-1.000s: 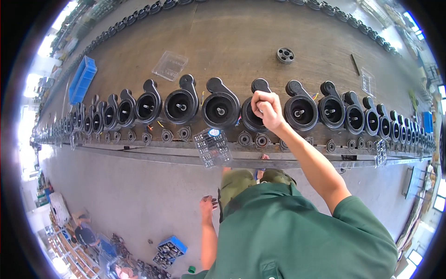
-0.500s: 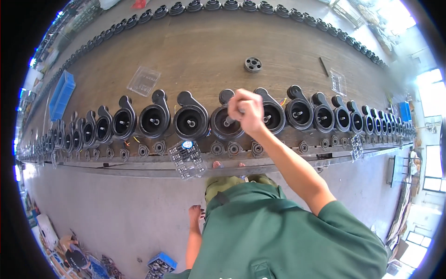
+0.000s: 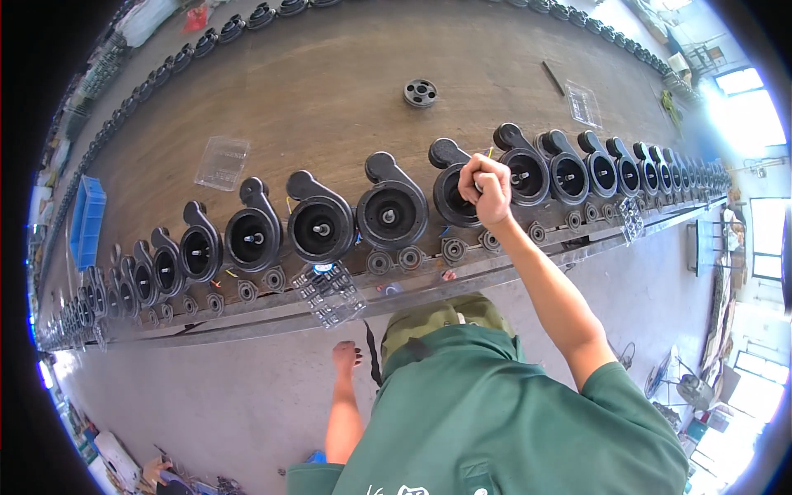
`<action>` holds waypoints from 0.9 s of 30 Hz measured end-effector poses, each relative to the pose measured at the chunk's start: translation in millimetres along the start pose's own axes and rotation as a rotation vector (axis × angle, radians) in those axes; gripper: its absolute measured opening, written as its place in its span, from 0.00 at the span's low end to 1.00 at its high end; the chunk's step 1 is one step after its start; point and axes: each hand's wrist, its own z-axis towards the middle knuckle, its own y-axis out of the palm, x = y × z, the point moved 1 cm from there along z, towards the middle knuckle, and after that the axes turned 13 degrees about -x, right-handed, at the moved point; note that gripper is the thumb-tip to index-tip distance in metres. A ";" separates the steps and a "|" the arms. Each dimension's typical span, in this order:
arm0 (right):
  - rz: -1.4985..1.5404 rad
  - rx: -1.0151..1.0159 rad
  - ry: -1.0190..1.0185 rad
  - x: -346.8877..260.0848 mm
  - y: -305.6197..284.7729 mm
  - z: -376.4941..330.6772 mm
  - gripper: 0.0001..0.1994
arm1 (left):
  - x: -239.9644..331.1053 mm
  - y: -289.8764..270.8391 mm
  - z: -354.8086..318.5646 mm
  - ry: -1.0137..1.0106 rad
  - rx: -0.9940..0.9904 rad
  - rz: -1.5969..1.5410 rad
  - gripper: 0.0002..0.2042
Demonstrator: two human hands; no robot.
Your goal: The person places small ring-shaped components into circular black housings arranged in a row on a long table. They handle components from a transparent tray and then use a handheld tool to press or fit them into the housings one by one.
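Note:
My right hand (image 3: pixel 487 190) is closed, fingers bunched together, over the right side of a black round housing (image 3: pixel 450 198) with a rounded side arm. What the fingers hold, if anything, is hidden. Just left of it stands another black housing (image 3: pixel 388 216), with a pale metal piece at its centre. Similar housings with metal shafts continue along the bench edge on both sides. My left hand (image 3: pixel 346 355) hangs low beside my body, away from the bench, its fingers curled; their inside is hidden.
A clear plastic tray (image 3: pixel 328 295) of small metal parts overhangs the bench's front edge. Small round flanged parts (image 3: pixel 410 257) line that edge. Farther back lie a dark holed disc (image 3: pixel 421 93), a clear empty tray (image 3: pixel 221 162) and a dark bar (image 3: pixel 553 77). A blue bin (image 3: pixel 87 223) stands left.
The view has turned and shifted rightward along the row. My right hand has moved from one housing to the one on its right, still closed. My left hand stays low by my side.

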 end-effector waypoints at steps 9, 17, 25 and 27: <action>-0.165 -0.076 -0.019 7.1 -20.7 4.2 0.08 | -20.5 29.9 -32.5 -0.005 0.038 -0.068 0.15; 0.365 -0.258 0.029 -74.4 -42.0 18.8 0.06 | -4.8 141.0 -59.7 0.090 0.062 -0.143 0.18; 0.231 -0.264 -0.051 -62.1 -156.4 -1.9 0.08 | -58.3 234.0 -90.5 0.077 0.131 -0.275 0.20; 0.246 -0.297 -0.024 -53.8 -153.5 -0.1 0.08 | -73.5 246.7 -103.2 0.030 0.135 -0.271 0.19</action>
